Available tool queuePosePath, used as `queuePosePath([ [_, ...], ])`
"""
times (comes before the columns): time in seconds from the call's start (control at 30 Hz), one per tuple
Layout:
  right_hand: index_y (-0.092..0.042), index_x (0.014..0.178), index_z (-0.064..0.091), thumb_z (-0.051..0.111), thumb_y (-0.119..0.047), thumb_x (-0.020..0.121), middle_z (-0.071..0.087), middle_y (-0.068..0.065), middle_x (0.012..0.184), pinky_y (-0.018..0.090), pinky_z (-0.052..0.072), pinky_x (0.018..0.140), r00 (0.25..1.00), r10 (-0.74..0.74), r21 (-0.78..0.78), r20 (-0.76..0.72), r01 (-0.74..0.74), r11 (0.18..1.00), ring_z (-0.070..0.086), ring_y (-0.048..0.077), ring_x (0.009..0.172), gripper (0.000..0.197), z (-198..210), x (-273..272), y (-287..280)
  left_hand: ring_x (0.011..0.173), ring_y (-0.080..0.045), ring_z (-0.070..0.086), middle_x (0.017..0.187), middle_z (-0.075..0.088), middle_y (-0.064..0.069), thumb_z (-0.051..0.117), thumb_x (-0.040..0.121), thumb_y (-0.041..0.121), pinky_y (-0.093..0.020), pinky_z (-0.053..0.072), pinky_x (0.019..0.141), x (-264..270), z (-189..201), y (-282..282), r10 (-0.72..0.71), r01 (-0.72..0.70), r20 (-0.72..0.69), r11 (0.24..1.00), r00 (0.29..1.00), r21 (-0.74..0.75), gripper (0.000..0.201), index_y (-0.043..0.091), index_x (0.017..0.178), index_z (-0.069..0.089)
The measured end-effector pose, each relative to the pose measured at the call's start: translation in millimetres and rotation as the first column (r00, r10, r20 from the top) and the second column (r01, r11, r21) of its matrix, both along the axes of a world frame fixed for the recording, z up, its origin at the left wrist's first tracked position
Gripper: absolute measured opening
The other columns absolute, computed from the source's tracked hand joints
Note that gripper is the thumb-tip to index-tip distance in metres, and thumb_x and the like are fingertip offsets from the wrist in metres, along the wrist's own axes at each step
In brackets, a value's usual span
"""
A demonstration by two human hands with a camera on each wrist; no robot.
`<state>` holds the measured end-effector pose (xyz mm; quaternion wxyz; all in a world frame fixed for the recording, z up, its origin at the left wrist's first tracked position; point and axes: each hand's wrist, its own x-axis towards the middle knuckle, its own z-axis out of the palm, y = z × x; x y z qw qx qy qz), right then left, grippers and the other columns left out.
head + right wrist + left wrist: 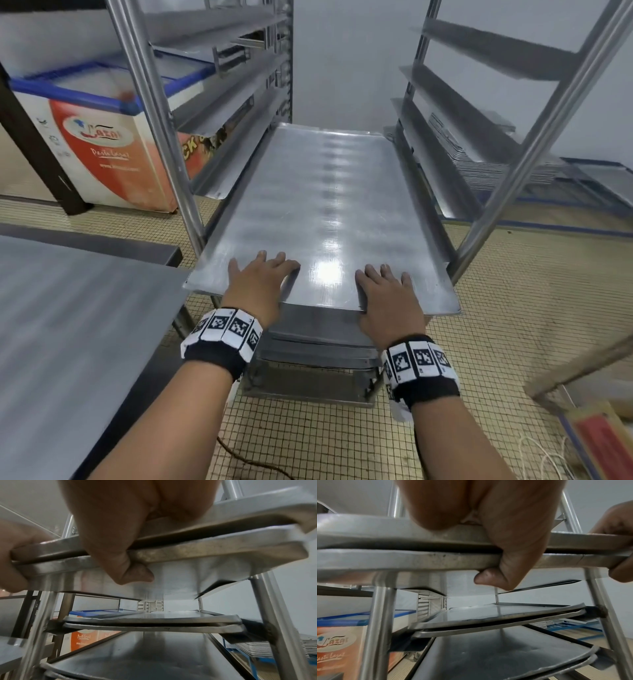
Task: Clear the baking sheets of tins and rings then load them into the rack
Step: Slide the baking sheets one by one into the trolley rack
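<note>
Two stacked, bare baking sheets (325, 205) lie partway in the steel rack (147, 102), resting on its side runners, with the front edge sticking out toward me. My left hand (260, 284) grips that edge left of centre and my right hand (387, 298) grips it right of centre. Fingers lie on top. The left wrist view shows the left thumb (494, 576) curled under both sheets (402, 561). In the right wrist view the right thumb (135, 574) does the same under the sheets (223, 550). No tins or rings are in view.
More sheets sit on lower runners (318, 342), (488, 616), (154, 620). A steel table (68, 325) stands close at my left. A chest freezer (96, 137) is behind the rack's left post. A stack of trays (496, 168) lies beyond the right post (548, 137).
</note>
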<state>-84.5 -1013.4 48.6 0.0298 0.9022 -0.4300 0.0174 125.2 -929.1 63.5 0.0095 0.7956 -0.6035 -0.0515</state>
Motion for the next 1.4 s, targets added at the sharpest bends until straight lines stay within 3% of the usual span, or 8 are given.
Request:
queuePosePath([
  [0.5,-0.017,0.128,0.048,0.065,-0.019,0.079,0.049,0.0,0.137,0.053,0.03,0.109,1.0,0.006,-0.036,-0.011,-0.006,0.999,0.039,0.029,0.133,0.052,3.9,35.1,-93.2,0.149,-0.024,0.022,0.159,0.03,0.008,0.066,0.076,0.002,-0.068,0.01,0.116,33.9,8.0,-89.3,-0.004,0.003,-0.039,0.999,0.999,-0.048,0.081,0.038,0.142,0.036],
  [0.67,-0.017,0.128,0.049,0.069,-0.018,0.077,0.05,-0.001,0.136,0.053,0.03,0.11,1.0,-0.001,-0.044,-0.006,0.001,0.999,0.041,0.028,0.133,0.055,4.5,40.6,-106.5,0.15,-0.025,0.02,0.162,0.027,0.008,0.074,0.077,0.011,-0.069,0.011,0.115,39.5,8.8,-104.3,-0.003,0.002,-0.037,1.0,0.999,-0.02,0.081,0.04,0.143,0.035],
  [0.87,-0.015,0.118,0.053,0.069,-0.012,0.073,0.055,0.001,0.127,0.055,0.035,0.104,1.0,-0.012,-0.058,0.006,0.012,0.998,0.047,0.03,0.126,0.048,3.6,45.4,-114.8,0.15,-0.026,0.022,0.16,0.03,0.008,0.068,0.078,0.004,-0.07,0.013,0.114,45.2,9.8,-112.8,-0.011,0.01,-0.039,1.0,0.999,-0.025,0.08,0.038,0.144,0.037],
  [1.03,-0.02,0.121,0.05,0.065,-0.01,0.079,0.052,-0.004,0.129,0.056,0.03,0.11,0.999,-0.051,-0.084,0.018,0.052,0.995,0.042,0.024,0.129,0.046,2.3,49.5,-114.1,0.151,-0.024,0.02,0.163,0.025,0.007,0.063,0.084,0.002,-0.068,0.013,0.116,49.7,10.9,-114.0,-0.01,0.009,-0.05,1.0,0.999,-0.011,0.078,0.039,0.147,0.034],
  [1.2,-0.026,0.144,0.035,0.071,-0.023,0.081,0.043,-0.002,0.148,0.058,0.017,0.116,0.982,-0.19,-0.116,0.002,0.189,0.975,0.034,0.029,0.14,0.073,-0.4,55.9,-98.0,0.144,-0.029,0.029,0.157,0.031,0.0,0.064,0.091,0.026,-0.054,0.03,0.114,52.1,-0.5,-101.3,-0.053,0.056,0.109,0.998,0.993,-0.028,0.067,0.034,0.148,0.028],
  [1.27,-0.024,0.148,0.028,0.073,-0.033,0.081,0.036,0.003,0.152,0.054,0.019,0.117,0.975,-0.22,-0.082,-0.011,0.219,0.972,0.029,0.03,0.143,0.081,-0.5,57.2,-87.3,0.145,-0.028,0.028,0.159,0.029,-0.001,0.061,0.093,0.036,-0.052,0.025,0.117,49.8,-7.6,-84.8,-0.03,0.04,0.165,0.998,0.986,-0.056,0.067,0.03,0.15,0.026],
  [1.4,-0.017,0.146,0.034,0.065,-0.04,0.085,0.041,0.008,0.148,0.048,0.022,0.118,0.978,-0.207,-0.102,0.034,0.209,0.972,0.033,0.029,0.14,0.072,-1.9,57.7,-55.7,0.151,-0.031,0.013,0.165,0.017,-0.005,0.055,0.094,0.048,-0.049,0.014,0.123,50.9,-20.5,-40.9,-0.002,0.027,0.205,0.992,0.979,-0.12,0.076,0.026,0.156,0.016],
])
